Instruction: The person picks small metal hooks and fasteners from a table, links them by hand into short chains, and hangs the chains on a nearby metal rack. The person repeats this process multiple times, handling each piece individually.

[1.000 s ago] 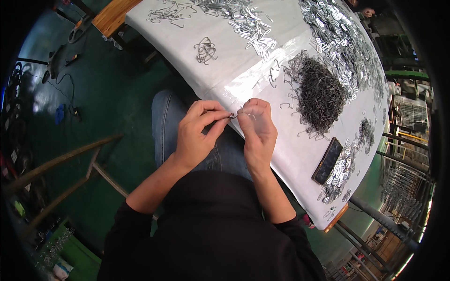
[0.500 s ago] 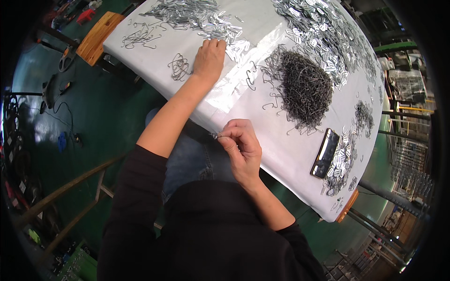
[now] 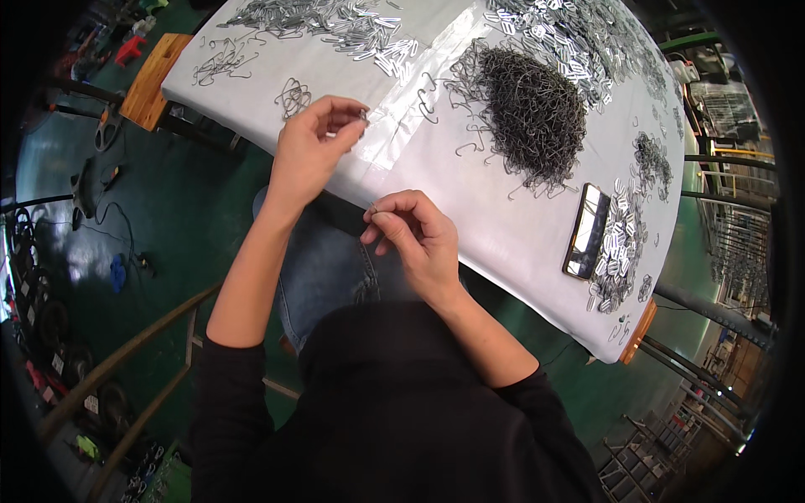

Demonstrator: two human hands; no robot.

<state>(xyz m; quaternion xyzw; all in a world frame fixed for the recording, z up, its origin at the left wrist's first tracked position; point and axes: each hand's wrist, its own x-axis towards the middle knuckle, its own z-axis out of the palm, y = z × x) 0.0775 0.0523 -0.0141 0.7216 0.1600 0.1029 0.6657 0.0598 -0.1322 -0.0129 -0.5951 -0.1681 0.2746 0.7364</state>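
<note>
My left hand [image 3: 312, 151] is raised over the table's near edge, thumb and forefinger closed on a small metal piece [image 3: 363, 116] whose exact shape is too small to read. Lower and to the right, my right hand [image 3: 423, 239] pinches a thin wire piece [image 3: 374, 207], mostly hidden by the fingertips. Beyond my left hand lies a pile of flat silver metal clips [image 3: 356, 38]. A small cluster of bent wire hooks [image 3: 293, 99] rests beside that hand. A big dark heap of wire hooks [image 3: 537, 117] sits to the right, with a few loose ones near it.
White sheeting covers the table [image 3: 495, 226], with a strip of clear tape [image 3: 402, 126] across it. More slotted silver clips [image 3: 579, 42] are spread at the far right. A phone [image 3: 587, 230] lies beside another clip pile [image 3: 616, 243]. A wooden stool [image 3: 155, 80] stands off the left corner.
My left hand has drawn back from the silver clip pile toward me, now with a small metal piece in its fingertips. My right hand has shifted slightly left and upward, still pinching.
</note>
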